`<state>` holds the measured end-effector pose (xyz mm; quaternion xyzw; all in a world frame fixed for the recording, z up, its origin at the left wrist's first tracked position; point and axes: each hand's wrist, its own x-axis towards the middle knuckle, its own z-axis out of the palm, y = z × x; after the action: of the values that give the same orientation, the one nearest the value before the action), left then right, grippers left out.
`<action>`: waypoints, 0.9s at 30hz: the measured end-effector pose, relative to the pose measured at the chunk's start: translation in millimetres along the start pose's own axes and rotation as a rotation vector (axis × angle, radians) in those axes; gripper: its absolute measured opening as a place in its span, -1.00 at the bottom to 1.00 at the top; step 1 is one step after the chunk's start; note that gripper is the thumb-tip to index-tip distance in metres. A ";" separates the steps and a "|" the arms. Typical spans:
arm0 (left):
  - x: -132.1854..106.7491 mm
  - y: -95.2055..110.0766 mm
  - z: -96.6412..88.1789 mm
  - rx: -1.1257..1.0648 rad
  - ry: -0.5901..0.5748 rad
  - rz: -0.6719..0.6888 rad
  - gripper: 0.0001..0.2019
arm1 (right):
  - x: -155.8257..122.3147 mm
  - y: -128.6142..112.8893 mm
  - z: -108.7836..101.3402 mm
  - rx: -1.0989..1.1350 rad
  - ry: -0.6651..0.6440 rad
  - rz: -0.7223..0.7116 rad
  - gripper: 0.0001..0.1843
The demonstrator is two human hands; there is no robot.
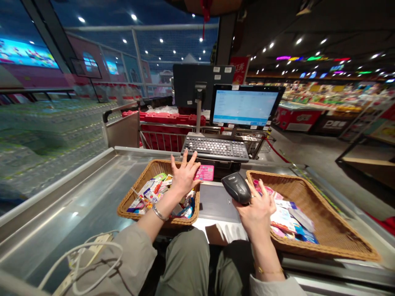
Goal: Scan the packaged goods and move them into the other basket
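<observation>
Head view, the only one: left hand point(185, 176), palm down with fingers fanned wide, hangs over the near-left brown wicker basket point(135, 186) of small packets; at its thumb side lies a flat pink rectangular packet point(206, 173), long axis roughly crosswise, and whether thumb and forefinger pinch its edge I cannot tell. Right hand point(257, 207) is wrapped round a black plastic handheld scanner point(236, 188), its nose angled left and away from the body; packet sits beyond and left of that nose, left hand clearly nearer.

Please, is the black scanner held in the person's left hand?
No, the right hand holds the black scanner, while the left hand is spread over part of the left wicker basket.
</observation>
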<state>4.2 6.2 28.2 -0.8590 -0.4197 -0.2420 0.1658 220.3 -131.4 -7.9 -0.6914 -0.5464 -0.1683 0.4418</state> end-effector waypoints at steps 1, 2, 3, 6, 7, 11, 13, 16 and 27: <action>0.4 1.6 0.3 -0.004 0.000 0.002 -0.38 | 0.0 -0.1 0.2 -0.010 -0.005 -0.002 -0.74; 0.9 3.1 0.6 -0.009 -0.003 0.003 -0.38 | 0.0 0.0 0.5 -0.017 -0.006 -0.007 -0.75; 1.5 4.5 0.8 -0.014 -0.009 0.002 -0.38 | 0.0 0.3 0.8 -0.022 -0.002 -0.015 -0.75; 3.5 8.2 1.2 -0.035 -0.025 0.000 -0.37 | 0.6 1.2 1.3 -0.028 0.002 -0.034 -0.75; 4.2 9.2 1.4 -0.043 -0.027 0.002 -0.36 | 0.9 1.3 1.3 -0.030 0.001 -0.035 -0.75; 6.0 12.3 3.5 -0.056 -0.005 0.015 -0.34 | 2.1 1.5 0.8 -0.038 -0.001 -0.043 -0.73; 6.2 13.1 4.6 -0.050 0.008 0.021 -0.35 | 2.2 1.7 0.6 -0.035 0.006 -0.057 -0.75; 6.4 13.7 5.1 -0.040 0.008 0.021 -0.36 | 1.8 2.0 0.5 -0.031 0.013 -0.065 -0.78; 7.0 16.8 4.8 -0.060 0.006 0.016 -0.35 | 1.5 1.1 -0.2 -0.026 -0.014 -0.047 -0.78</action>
<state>22.7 3.0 26.7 -0.8662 -0.4047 -0.2556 0.1435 221.9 -130.7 -7.2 -0.6851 -0.5633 -0.1810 0.4250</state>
